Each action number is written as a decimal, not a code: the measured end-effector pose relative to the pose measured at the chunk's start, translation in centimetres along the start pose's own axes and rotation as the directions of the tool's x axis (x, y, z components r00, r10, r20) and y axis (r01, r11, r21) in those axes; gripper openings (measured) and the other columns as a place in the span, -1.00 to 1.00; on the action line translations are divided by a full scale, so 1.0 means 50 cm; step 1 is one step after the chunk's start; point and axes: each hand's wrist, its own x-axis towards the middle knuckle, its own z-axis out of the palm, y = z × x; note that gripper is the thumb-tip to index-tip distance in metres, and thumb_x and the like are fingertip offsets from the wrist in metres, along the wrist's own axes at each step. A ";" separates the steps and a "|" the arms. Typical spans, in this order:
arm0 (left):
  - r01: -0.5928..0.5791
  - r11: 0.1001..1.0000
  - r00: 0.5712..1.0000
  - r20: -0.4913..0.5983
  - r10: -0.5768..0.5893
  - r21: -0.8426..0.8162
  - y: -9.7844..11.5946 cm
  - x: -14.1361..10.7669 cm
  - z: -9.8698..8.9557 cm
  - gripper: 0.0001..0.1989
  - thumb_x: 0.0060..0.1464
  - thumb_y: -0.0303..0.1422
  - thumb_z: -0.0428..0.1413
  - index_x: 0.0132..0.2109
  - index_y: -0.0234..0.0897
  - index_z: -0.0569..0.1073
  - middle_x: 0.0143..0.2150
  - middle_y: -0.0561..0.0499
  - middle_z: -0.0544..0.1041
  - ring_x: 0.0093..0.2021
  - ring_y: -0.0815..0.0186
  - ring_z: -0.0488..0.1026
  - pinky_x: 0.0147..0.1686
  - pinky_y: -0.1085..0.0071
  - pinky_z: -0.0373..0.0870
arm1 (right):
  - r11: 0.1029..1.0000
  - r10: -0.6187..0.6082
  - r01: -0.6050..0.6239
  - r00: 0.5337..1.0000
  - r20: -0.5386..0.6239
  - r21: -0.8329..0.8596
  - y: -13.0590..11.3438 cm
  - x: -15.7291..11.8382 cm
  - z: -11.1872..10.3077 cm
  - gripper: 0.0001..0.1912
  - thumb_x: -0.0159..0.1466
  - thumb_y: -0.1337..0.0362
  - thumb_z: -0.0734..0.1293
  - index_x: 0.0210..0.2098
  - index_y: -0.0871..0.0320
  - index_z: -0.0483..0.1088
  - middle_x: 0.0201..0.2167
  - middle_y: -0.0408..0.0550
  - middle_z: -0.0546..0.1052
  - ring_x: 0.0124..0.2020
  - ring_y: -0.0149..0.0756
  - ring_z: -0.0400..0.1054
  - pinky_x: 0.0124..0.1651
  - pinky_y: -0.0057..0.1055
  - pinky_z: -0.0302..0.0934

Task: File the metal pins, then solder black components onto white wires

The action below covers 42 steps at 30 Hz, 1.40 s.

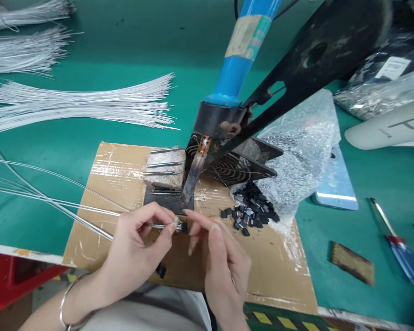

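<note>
My left hand [138, 243] is closed, thumb and forefinger pinching a thin wire near its end. A small black connector [182, 227] sticks out just past those fingertips. To its right, my right hand [224, 257] has its fingers apart, with the forefinger reaching toward the connector; I see nothing between its fingertips. Right above both hands is the downward-pointing tip of a blue-handled soldering iron [193, 177], fixed in a black stand [296, 69]. Behind my left hand, several thin metal pins [163, 164] lie across a pale block [165, 181].
Cardboard [272, 271] covers the bench front. A black fan [224, 168] sits behind the iron. Loose black connectors [253, 211] spill from a bubble-wrap bag [296, 151]. White wire bundles [89, 108] lie left. A phone [336, 184], a brown sponge [352, 263] and a screwdriver [405, 257] are right.
</note>
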 end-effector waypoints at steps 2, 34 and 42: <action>0.004 1.000 1.000 -0.024 -0.003 0.029 -0.002 0.001 0.001 -0.87 0.16 -0.48 0.19 -0.37 -0.24 0.53 -0.32 0.05 0.66 -0.30 0.41 0.60 -0.31 0.61 0.48 | 0.996 -0.004 0.000 0.999 -0.054 -0.085 -0.009 -0.008 0.000 -0.63 0.55 0.18 0.13 0.11 -0.08 0.55 -0.44 -0.21 0.42 -0.51 -0.49 0.29 -0.39 -0.49 0.27; 0.025 0.993 0.995 -0.094 -0.014 0.112 0.014 0.034 0.008 -0.88 0.13 -0.45 0.16 -0.38 -0.25 0.51 -0.35 0.02 0.64 -0.37 0.34 0.52 -0.46 0.45 0.33 | 0.981 0.143 -0.146 0.989 0.035 0.126 -0.043 0.018 -0.013 -0.75 0.40 0.24 0.36 -0.43 0.06 0.33 -0.04 -0.06 0.68 0.00 -0.25 0.59 0.11 -0.32 0.45; 0.021 0.993 0.993 -0.114 -0.008 0.114 0.018 0.041 0.009 -0.89 0.12 -0.46 0.16 -0.38 -0.25 0.51 -0.36 0.02 0.64 -0.37 0.34 0.50 -0.46 0.46 0.31 | 0.968 0.196 -0.195 0.981 0.011 0.160 -0.051 0.028 -0.010 -0.75 0.34 0.28 0.41 -0.45 0.06 0.35 -0.03 -0.02 0.69 -0.01 -0.19 0.61 0.13 -0.22 0.50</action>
